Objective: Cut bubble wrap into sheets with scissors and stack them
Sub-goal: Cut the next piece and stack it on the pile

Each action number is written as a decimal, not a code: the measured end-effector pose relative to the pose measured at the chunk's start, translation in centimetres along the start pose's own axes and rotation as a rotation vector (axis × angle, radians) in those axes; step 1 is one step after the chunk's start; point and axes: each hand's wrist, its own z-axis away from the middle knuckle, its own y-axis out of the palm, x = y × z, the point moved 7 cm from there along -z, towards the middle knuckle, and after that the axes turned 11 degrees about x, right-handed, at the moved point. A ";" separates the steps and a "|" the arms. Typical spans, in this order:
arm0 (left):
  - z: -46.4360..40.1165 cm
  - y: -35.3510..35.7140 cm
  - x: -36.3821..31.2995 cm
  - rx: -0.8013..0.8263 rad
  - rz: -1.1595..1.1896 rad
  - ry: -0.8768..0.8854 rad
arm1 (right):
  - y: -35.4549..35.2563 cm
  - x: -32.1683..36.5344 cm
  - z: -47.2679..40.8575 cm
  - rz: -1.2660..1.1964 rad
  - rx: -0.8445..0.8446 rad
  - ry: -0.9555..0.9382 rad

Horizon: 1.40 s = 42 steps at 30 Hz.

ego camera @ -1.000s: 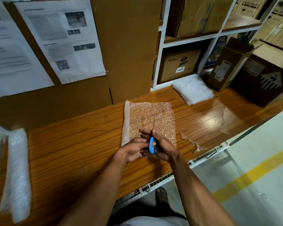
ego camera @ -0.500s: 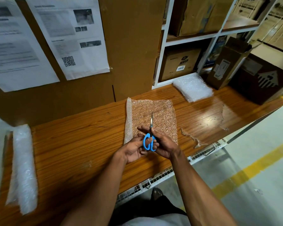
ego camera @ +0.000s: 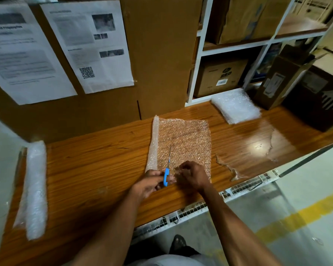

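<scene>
Scissors [ego camera: 167, 170]: lower handle loop hidden among left hand [ego camera: 150, 182] fingers; blades too thin to tell whether parted; right hand [ego camera: 193, 176] covers near edge of bubble wrap sheet [ego camera: 184, 140]; its fingertips unseen; printed papers [ego camera: 96, 45] text blurred, unreadable; left roll [ego camera: 36, 189] smeared, cut by frame edge.

Glossy wooden table [ego camera: 104, 160], clear plastic bubble wrap [ego camera: 185, 139], blue plastic-handled scissors [ego camera: 166, 174].

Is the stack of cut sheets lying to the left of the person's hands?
No, the stack of cut sheets lies far right, beside the white shelf.
</scene>
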 end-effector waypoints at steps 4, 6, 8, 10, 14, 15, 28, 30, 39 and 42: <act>0.2 0.5 1.8 -0.038 0.019 -0.071 | 1.7 -2.7 1.8 0.268 0.142 -0.040; 0.5 1.3 2.2 -0.025 0.060 -0.090 | 2.0 -3.3 2.2 0.381 0.126 -0.096; 0.7 2.1 2.5 0.004 0.111 -0.091 | 1.9 -3.1 2.3 0.466 0.079 -0.132; 0.8 2.7 2.9 0.029 0.138 -0.094 | 1.8 -2.8 2.1 0.542 0.064 -0.147; 1.2 3.5 4.0 0.078 0.154 -0.122 | 1.8 -2.7 2.1 0.629 0.094 -0.156; 1.3 3.6 4.3 0.094 0.169 -0.137 | 1.7 -2.6 2.1 0.636 0.095 -0.157; 3.7 3.6 5.7 0.260 0.044 -0.301 | 1.9 -1.8 2.1 0.675 0.082 -0.141; 4.3 3.2 6.2 0.262 -0.002 -0.334 | 2.1 -1.7 2.1 0.673 0.091 -0.133; 5.2 2.6 5.8 0.066 -0.032 -0.317 | 2.8 -1.2 2.6 0.691 0.097 -0.119; 5.0 2.8 5.1 -0.017 -0.055 -0.289 | 3.2 -1.4 3.0 0.633 0.150 -0.093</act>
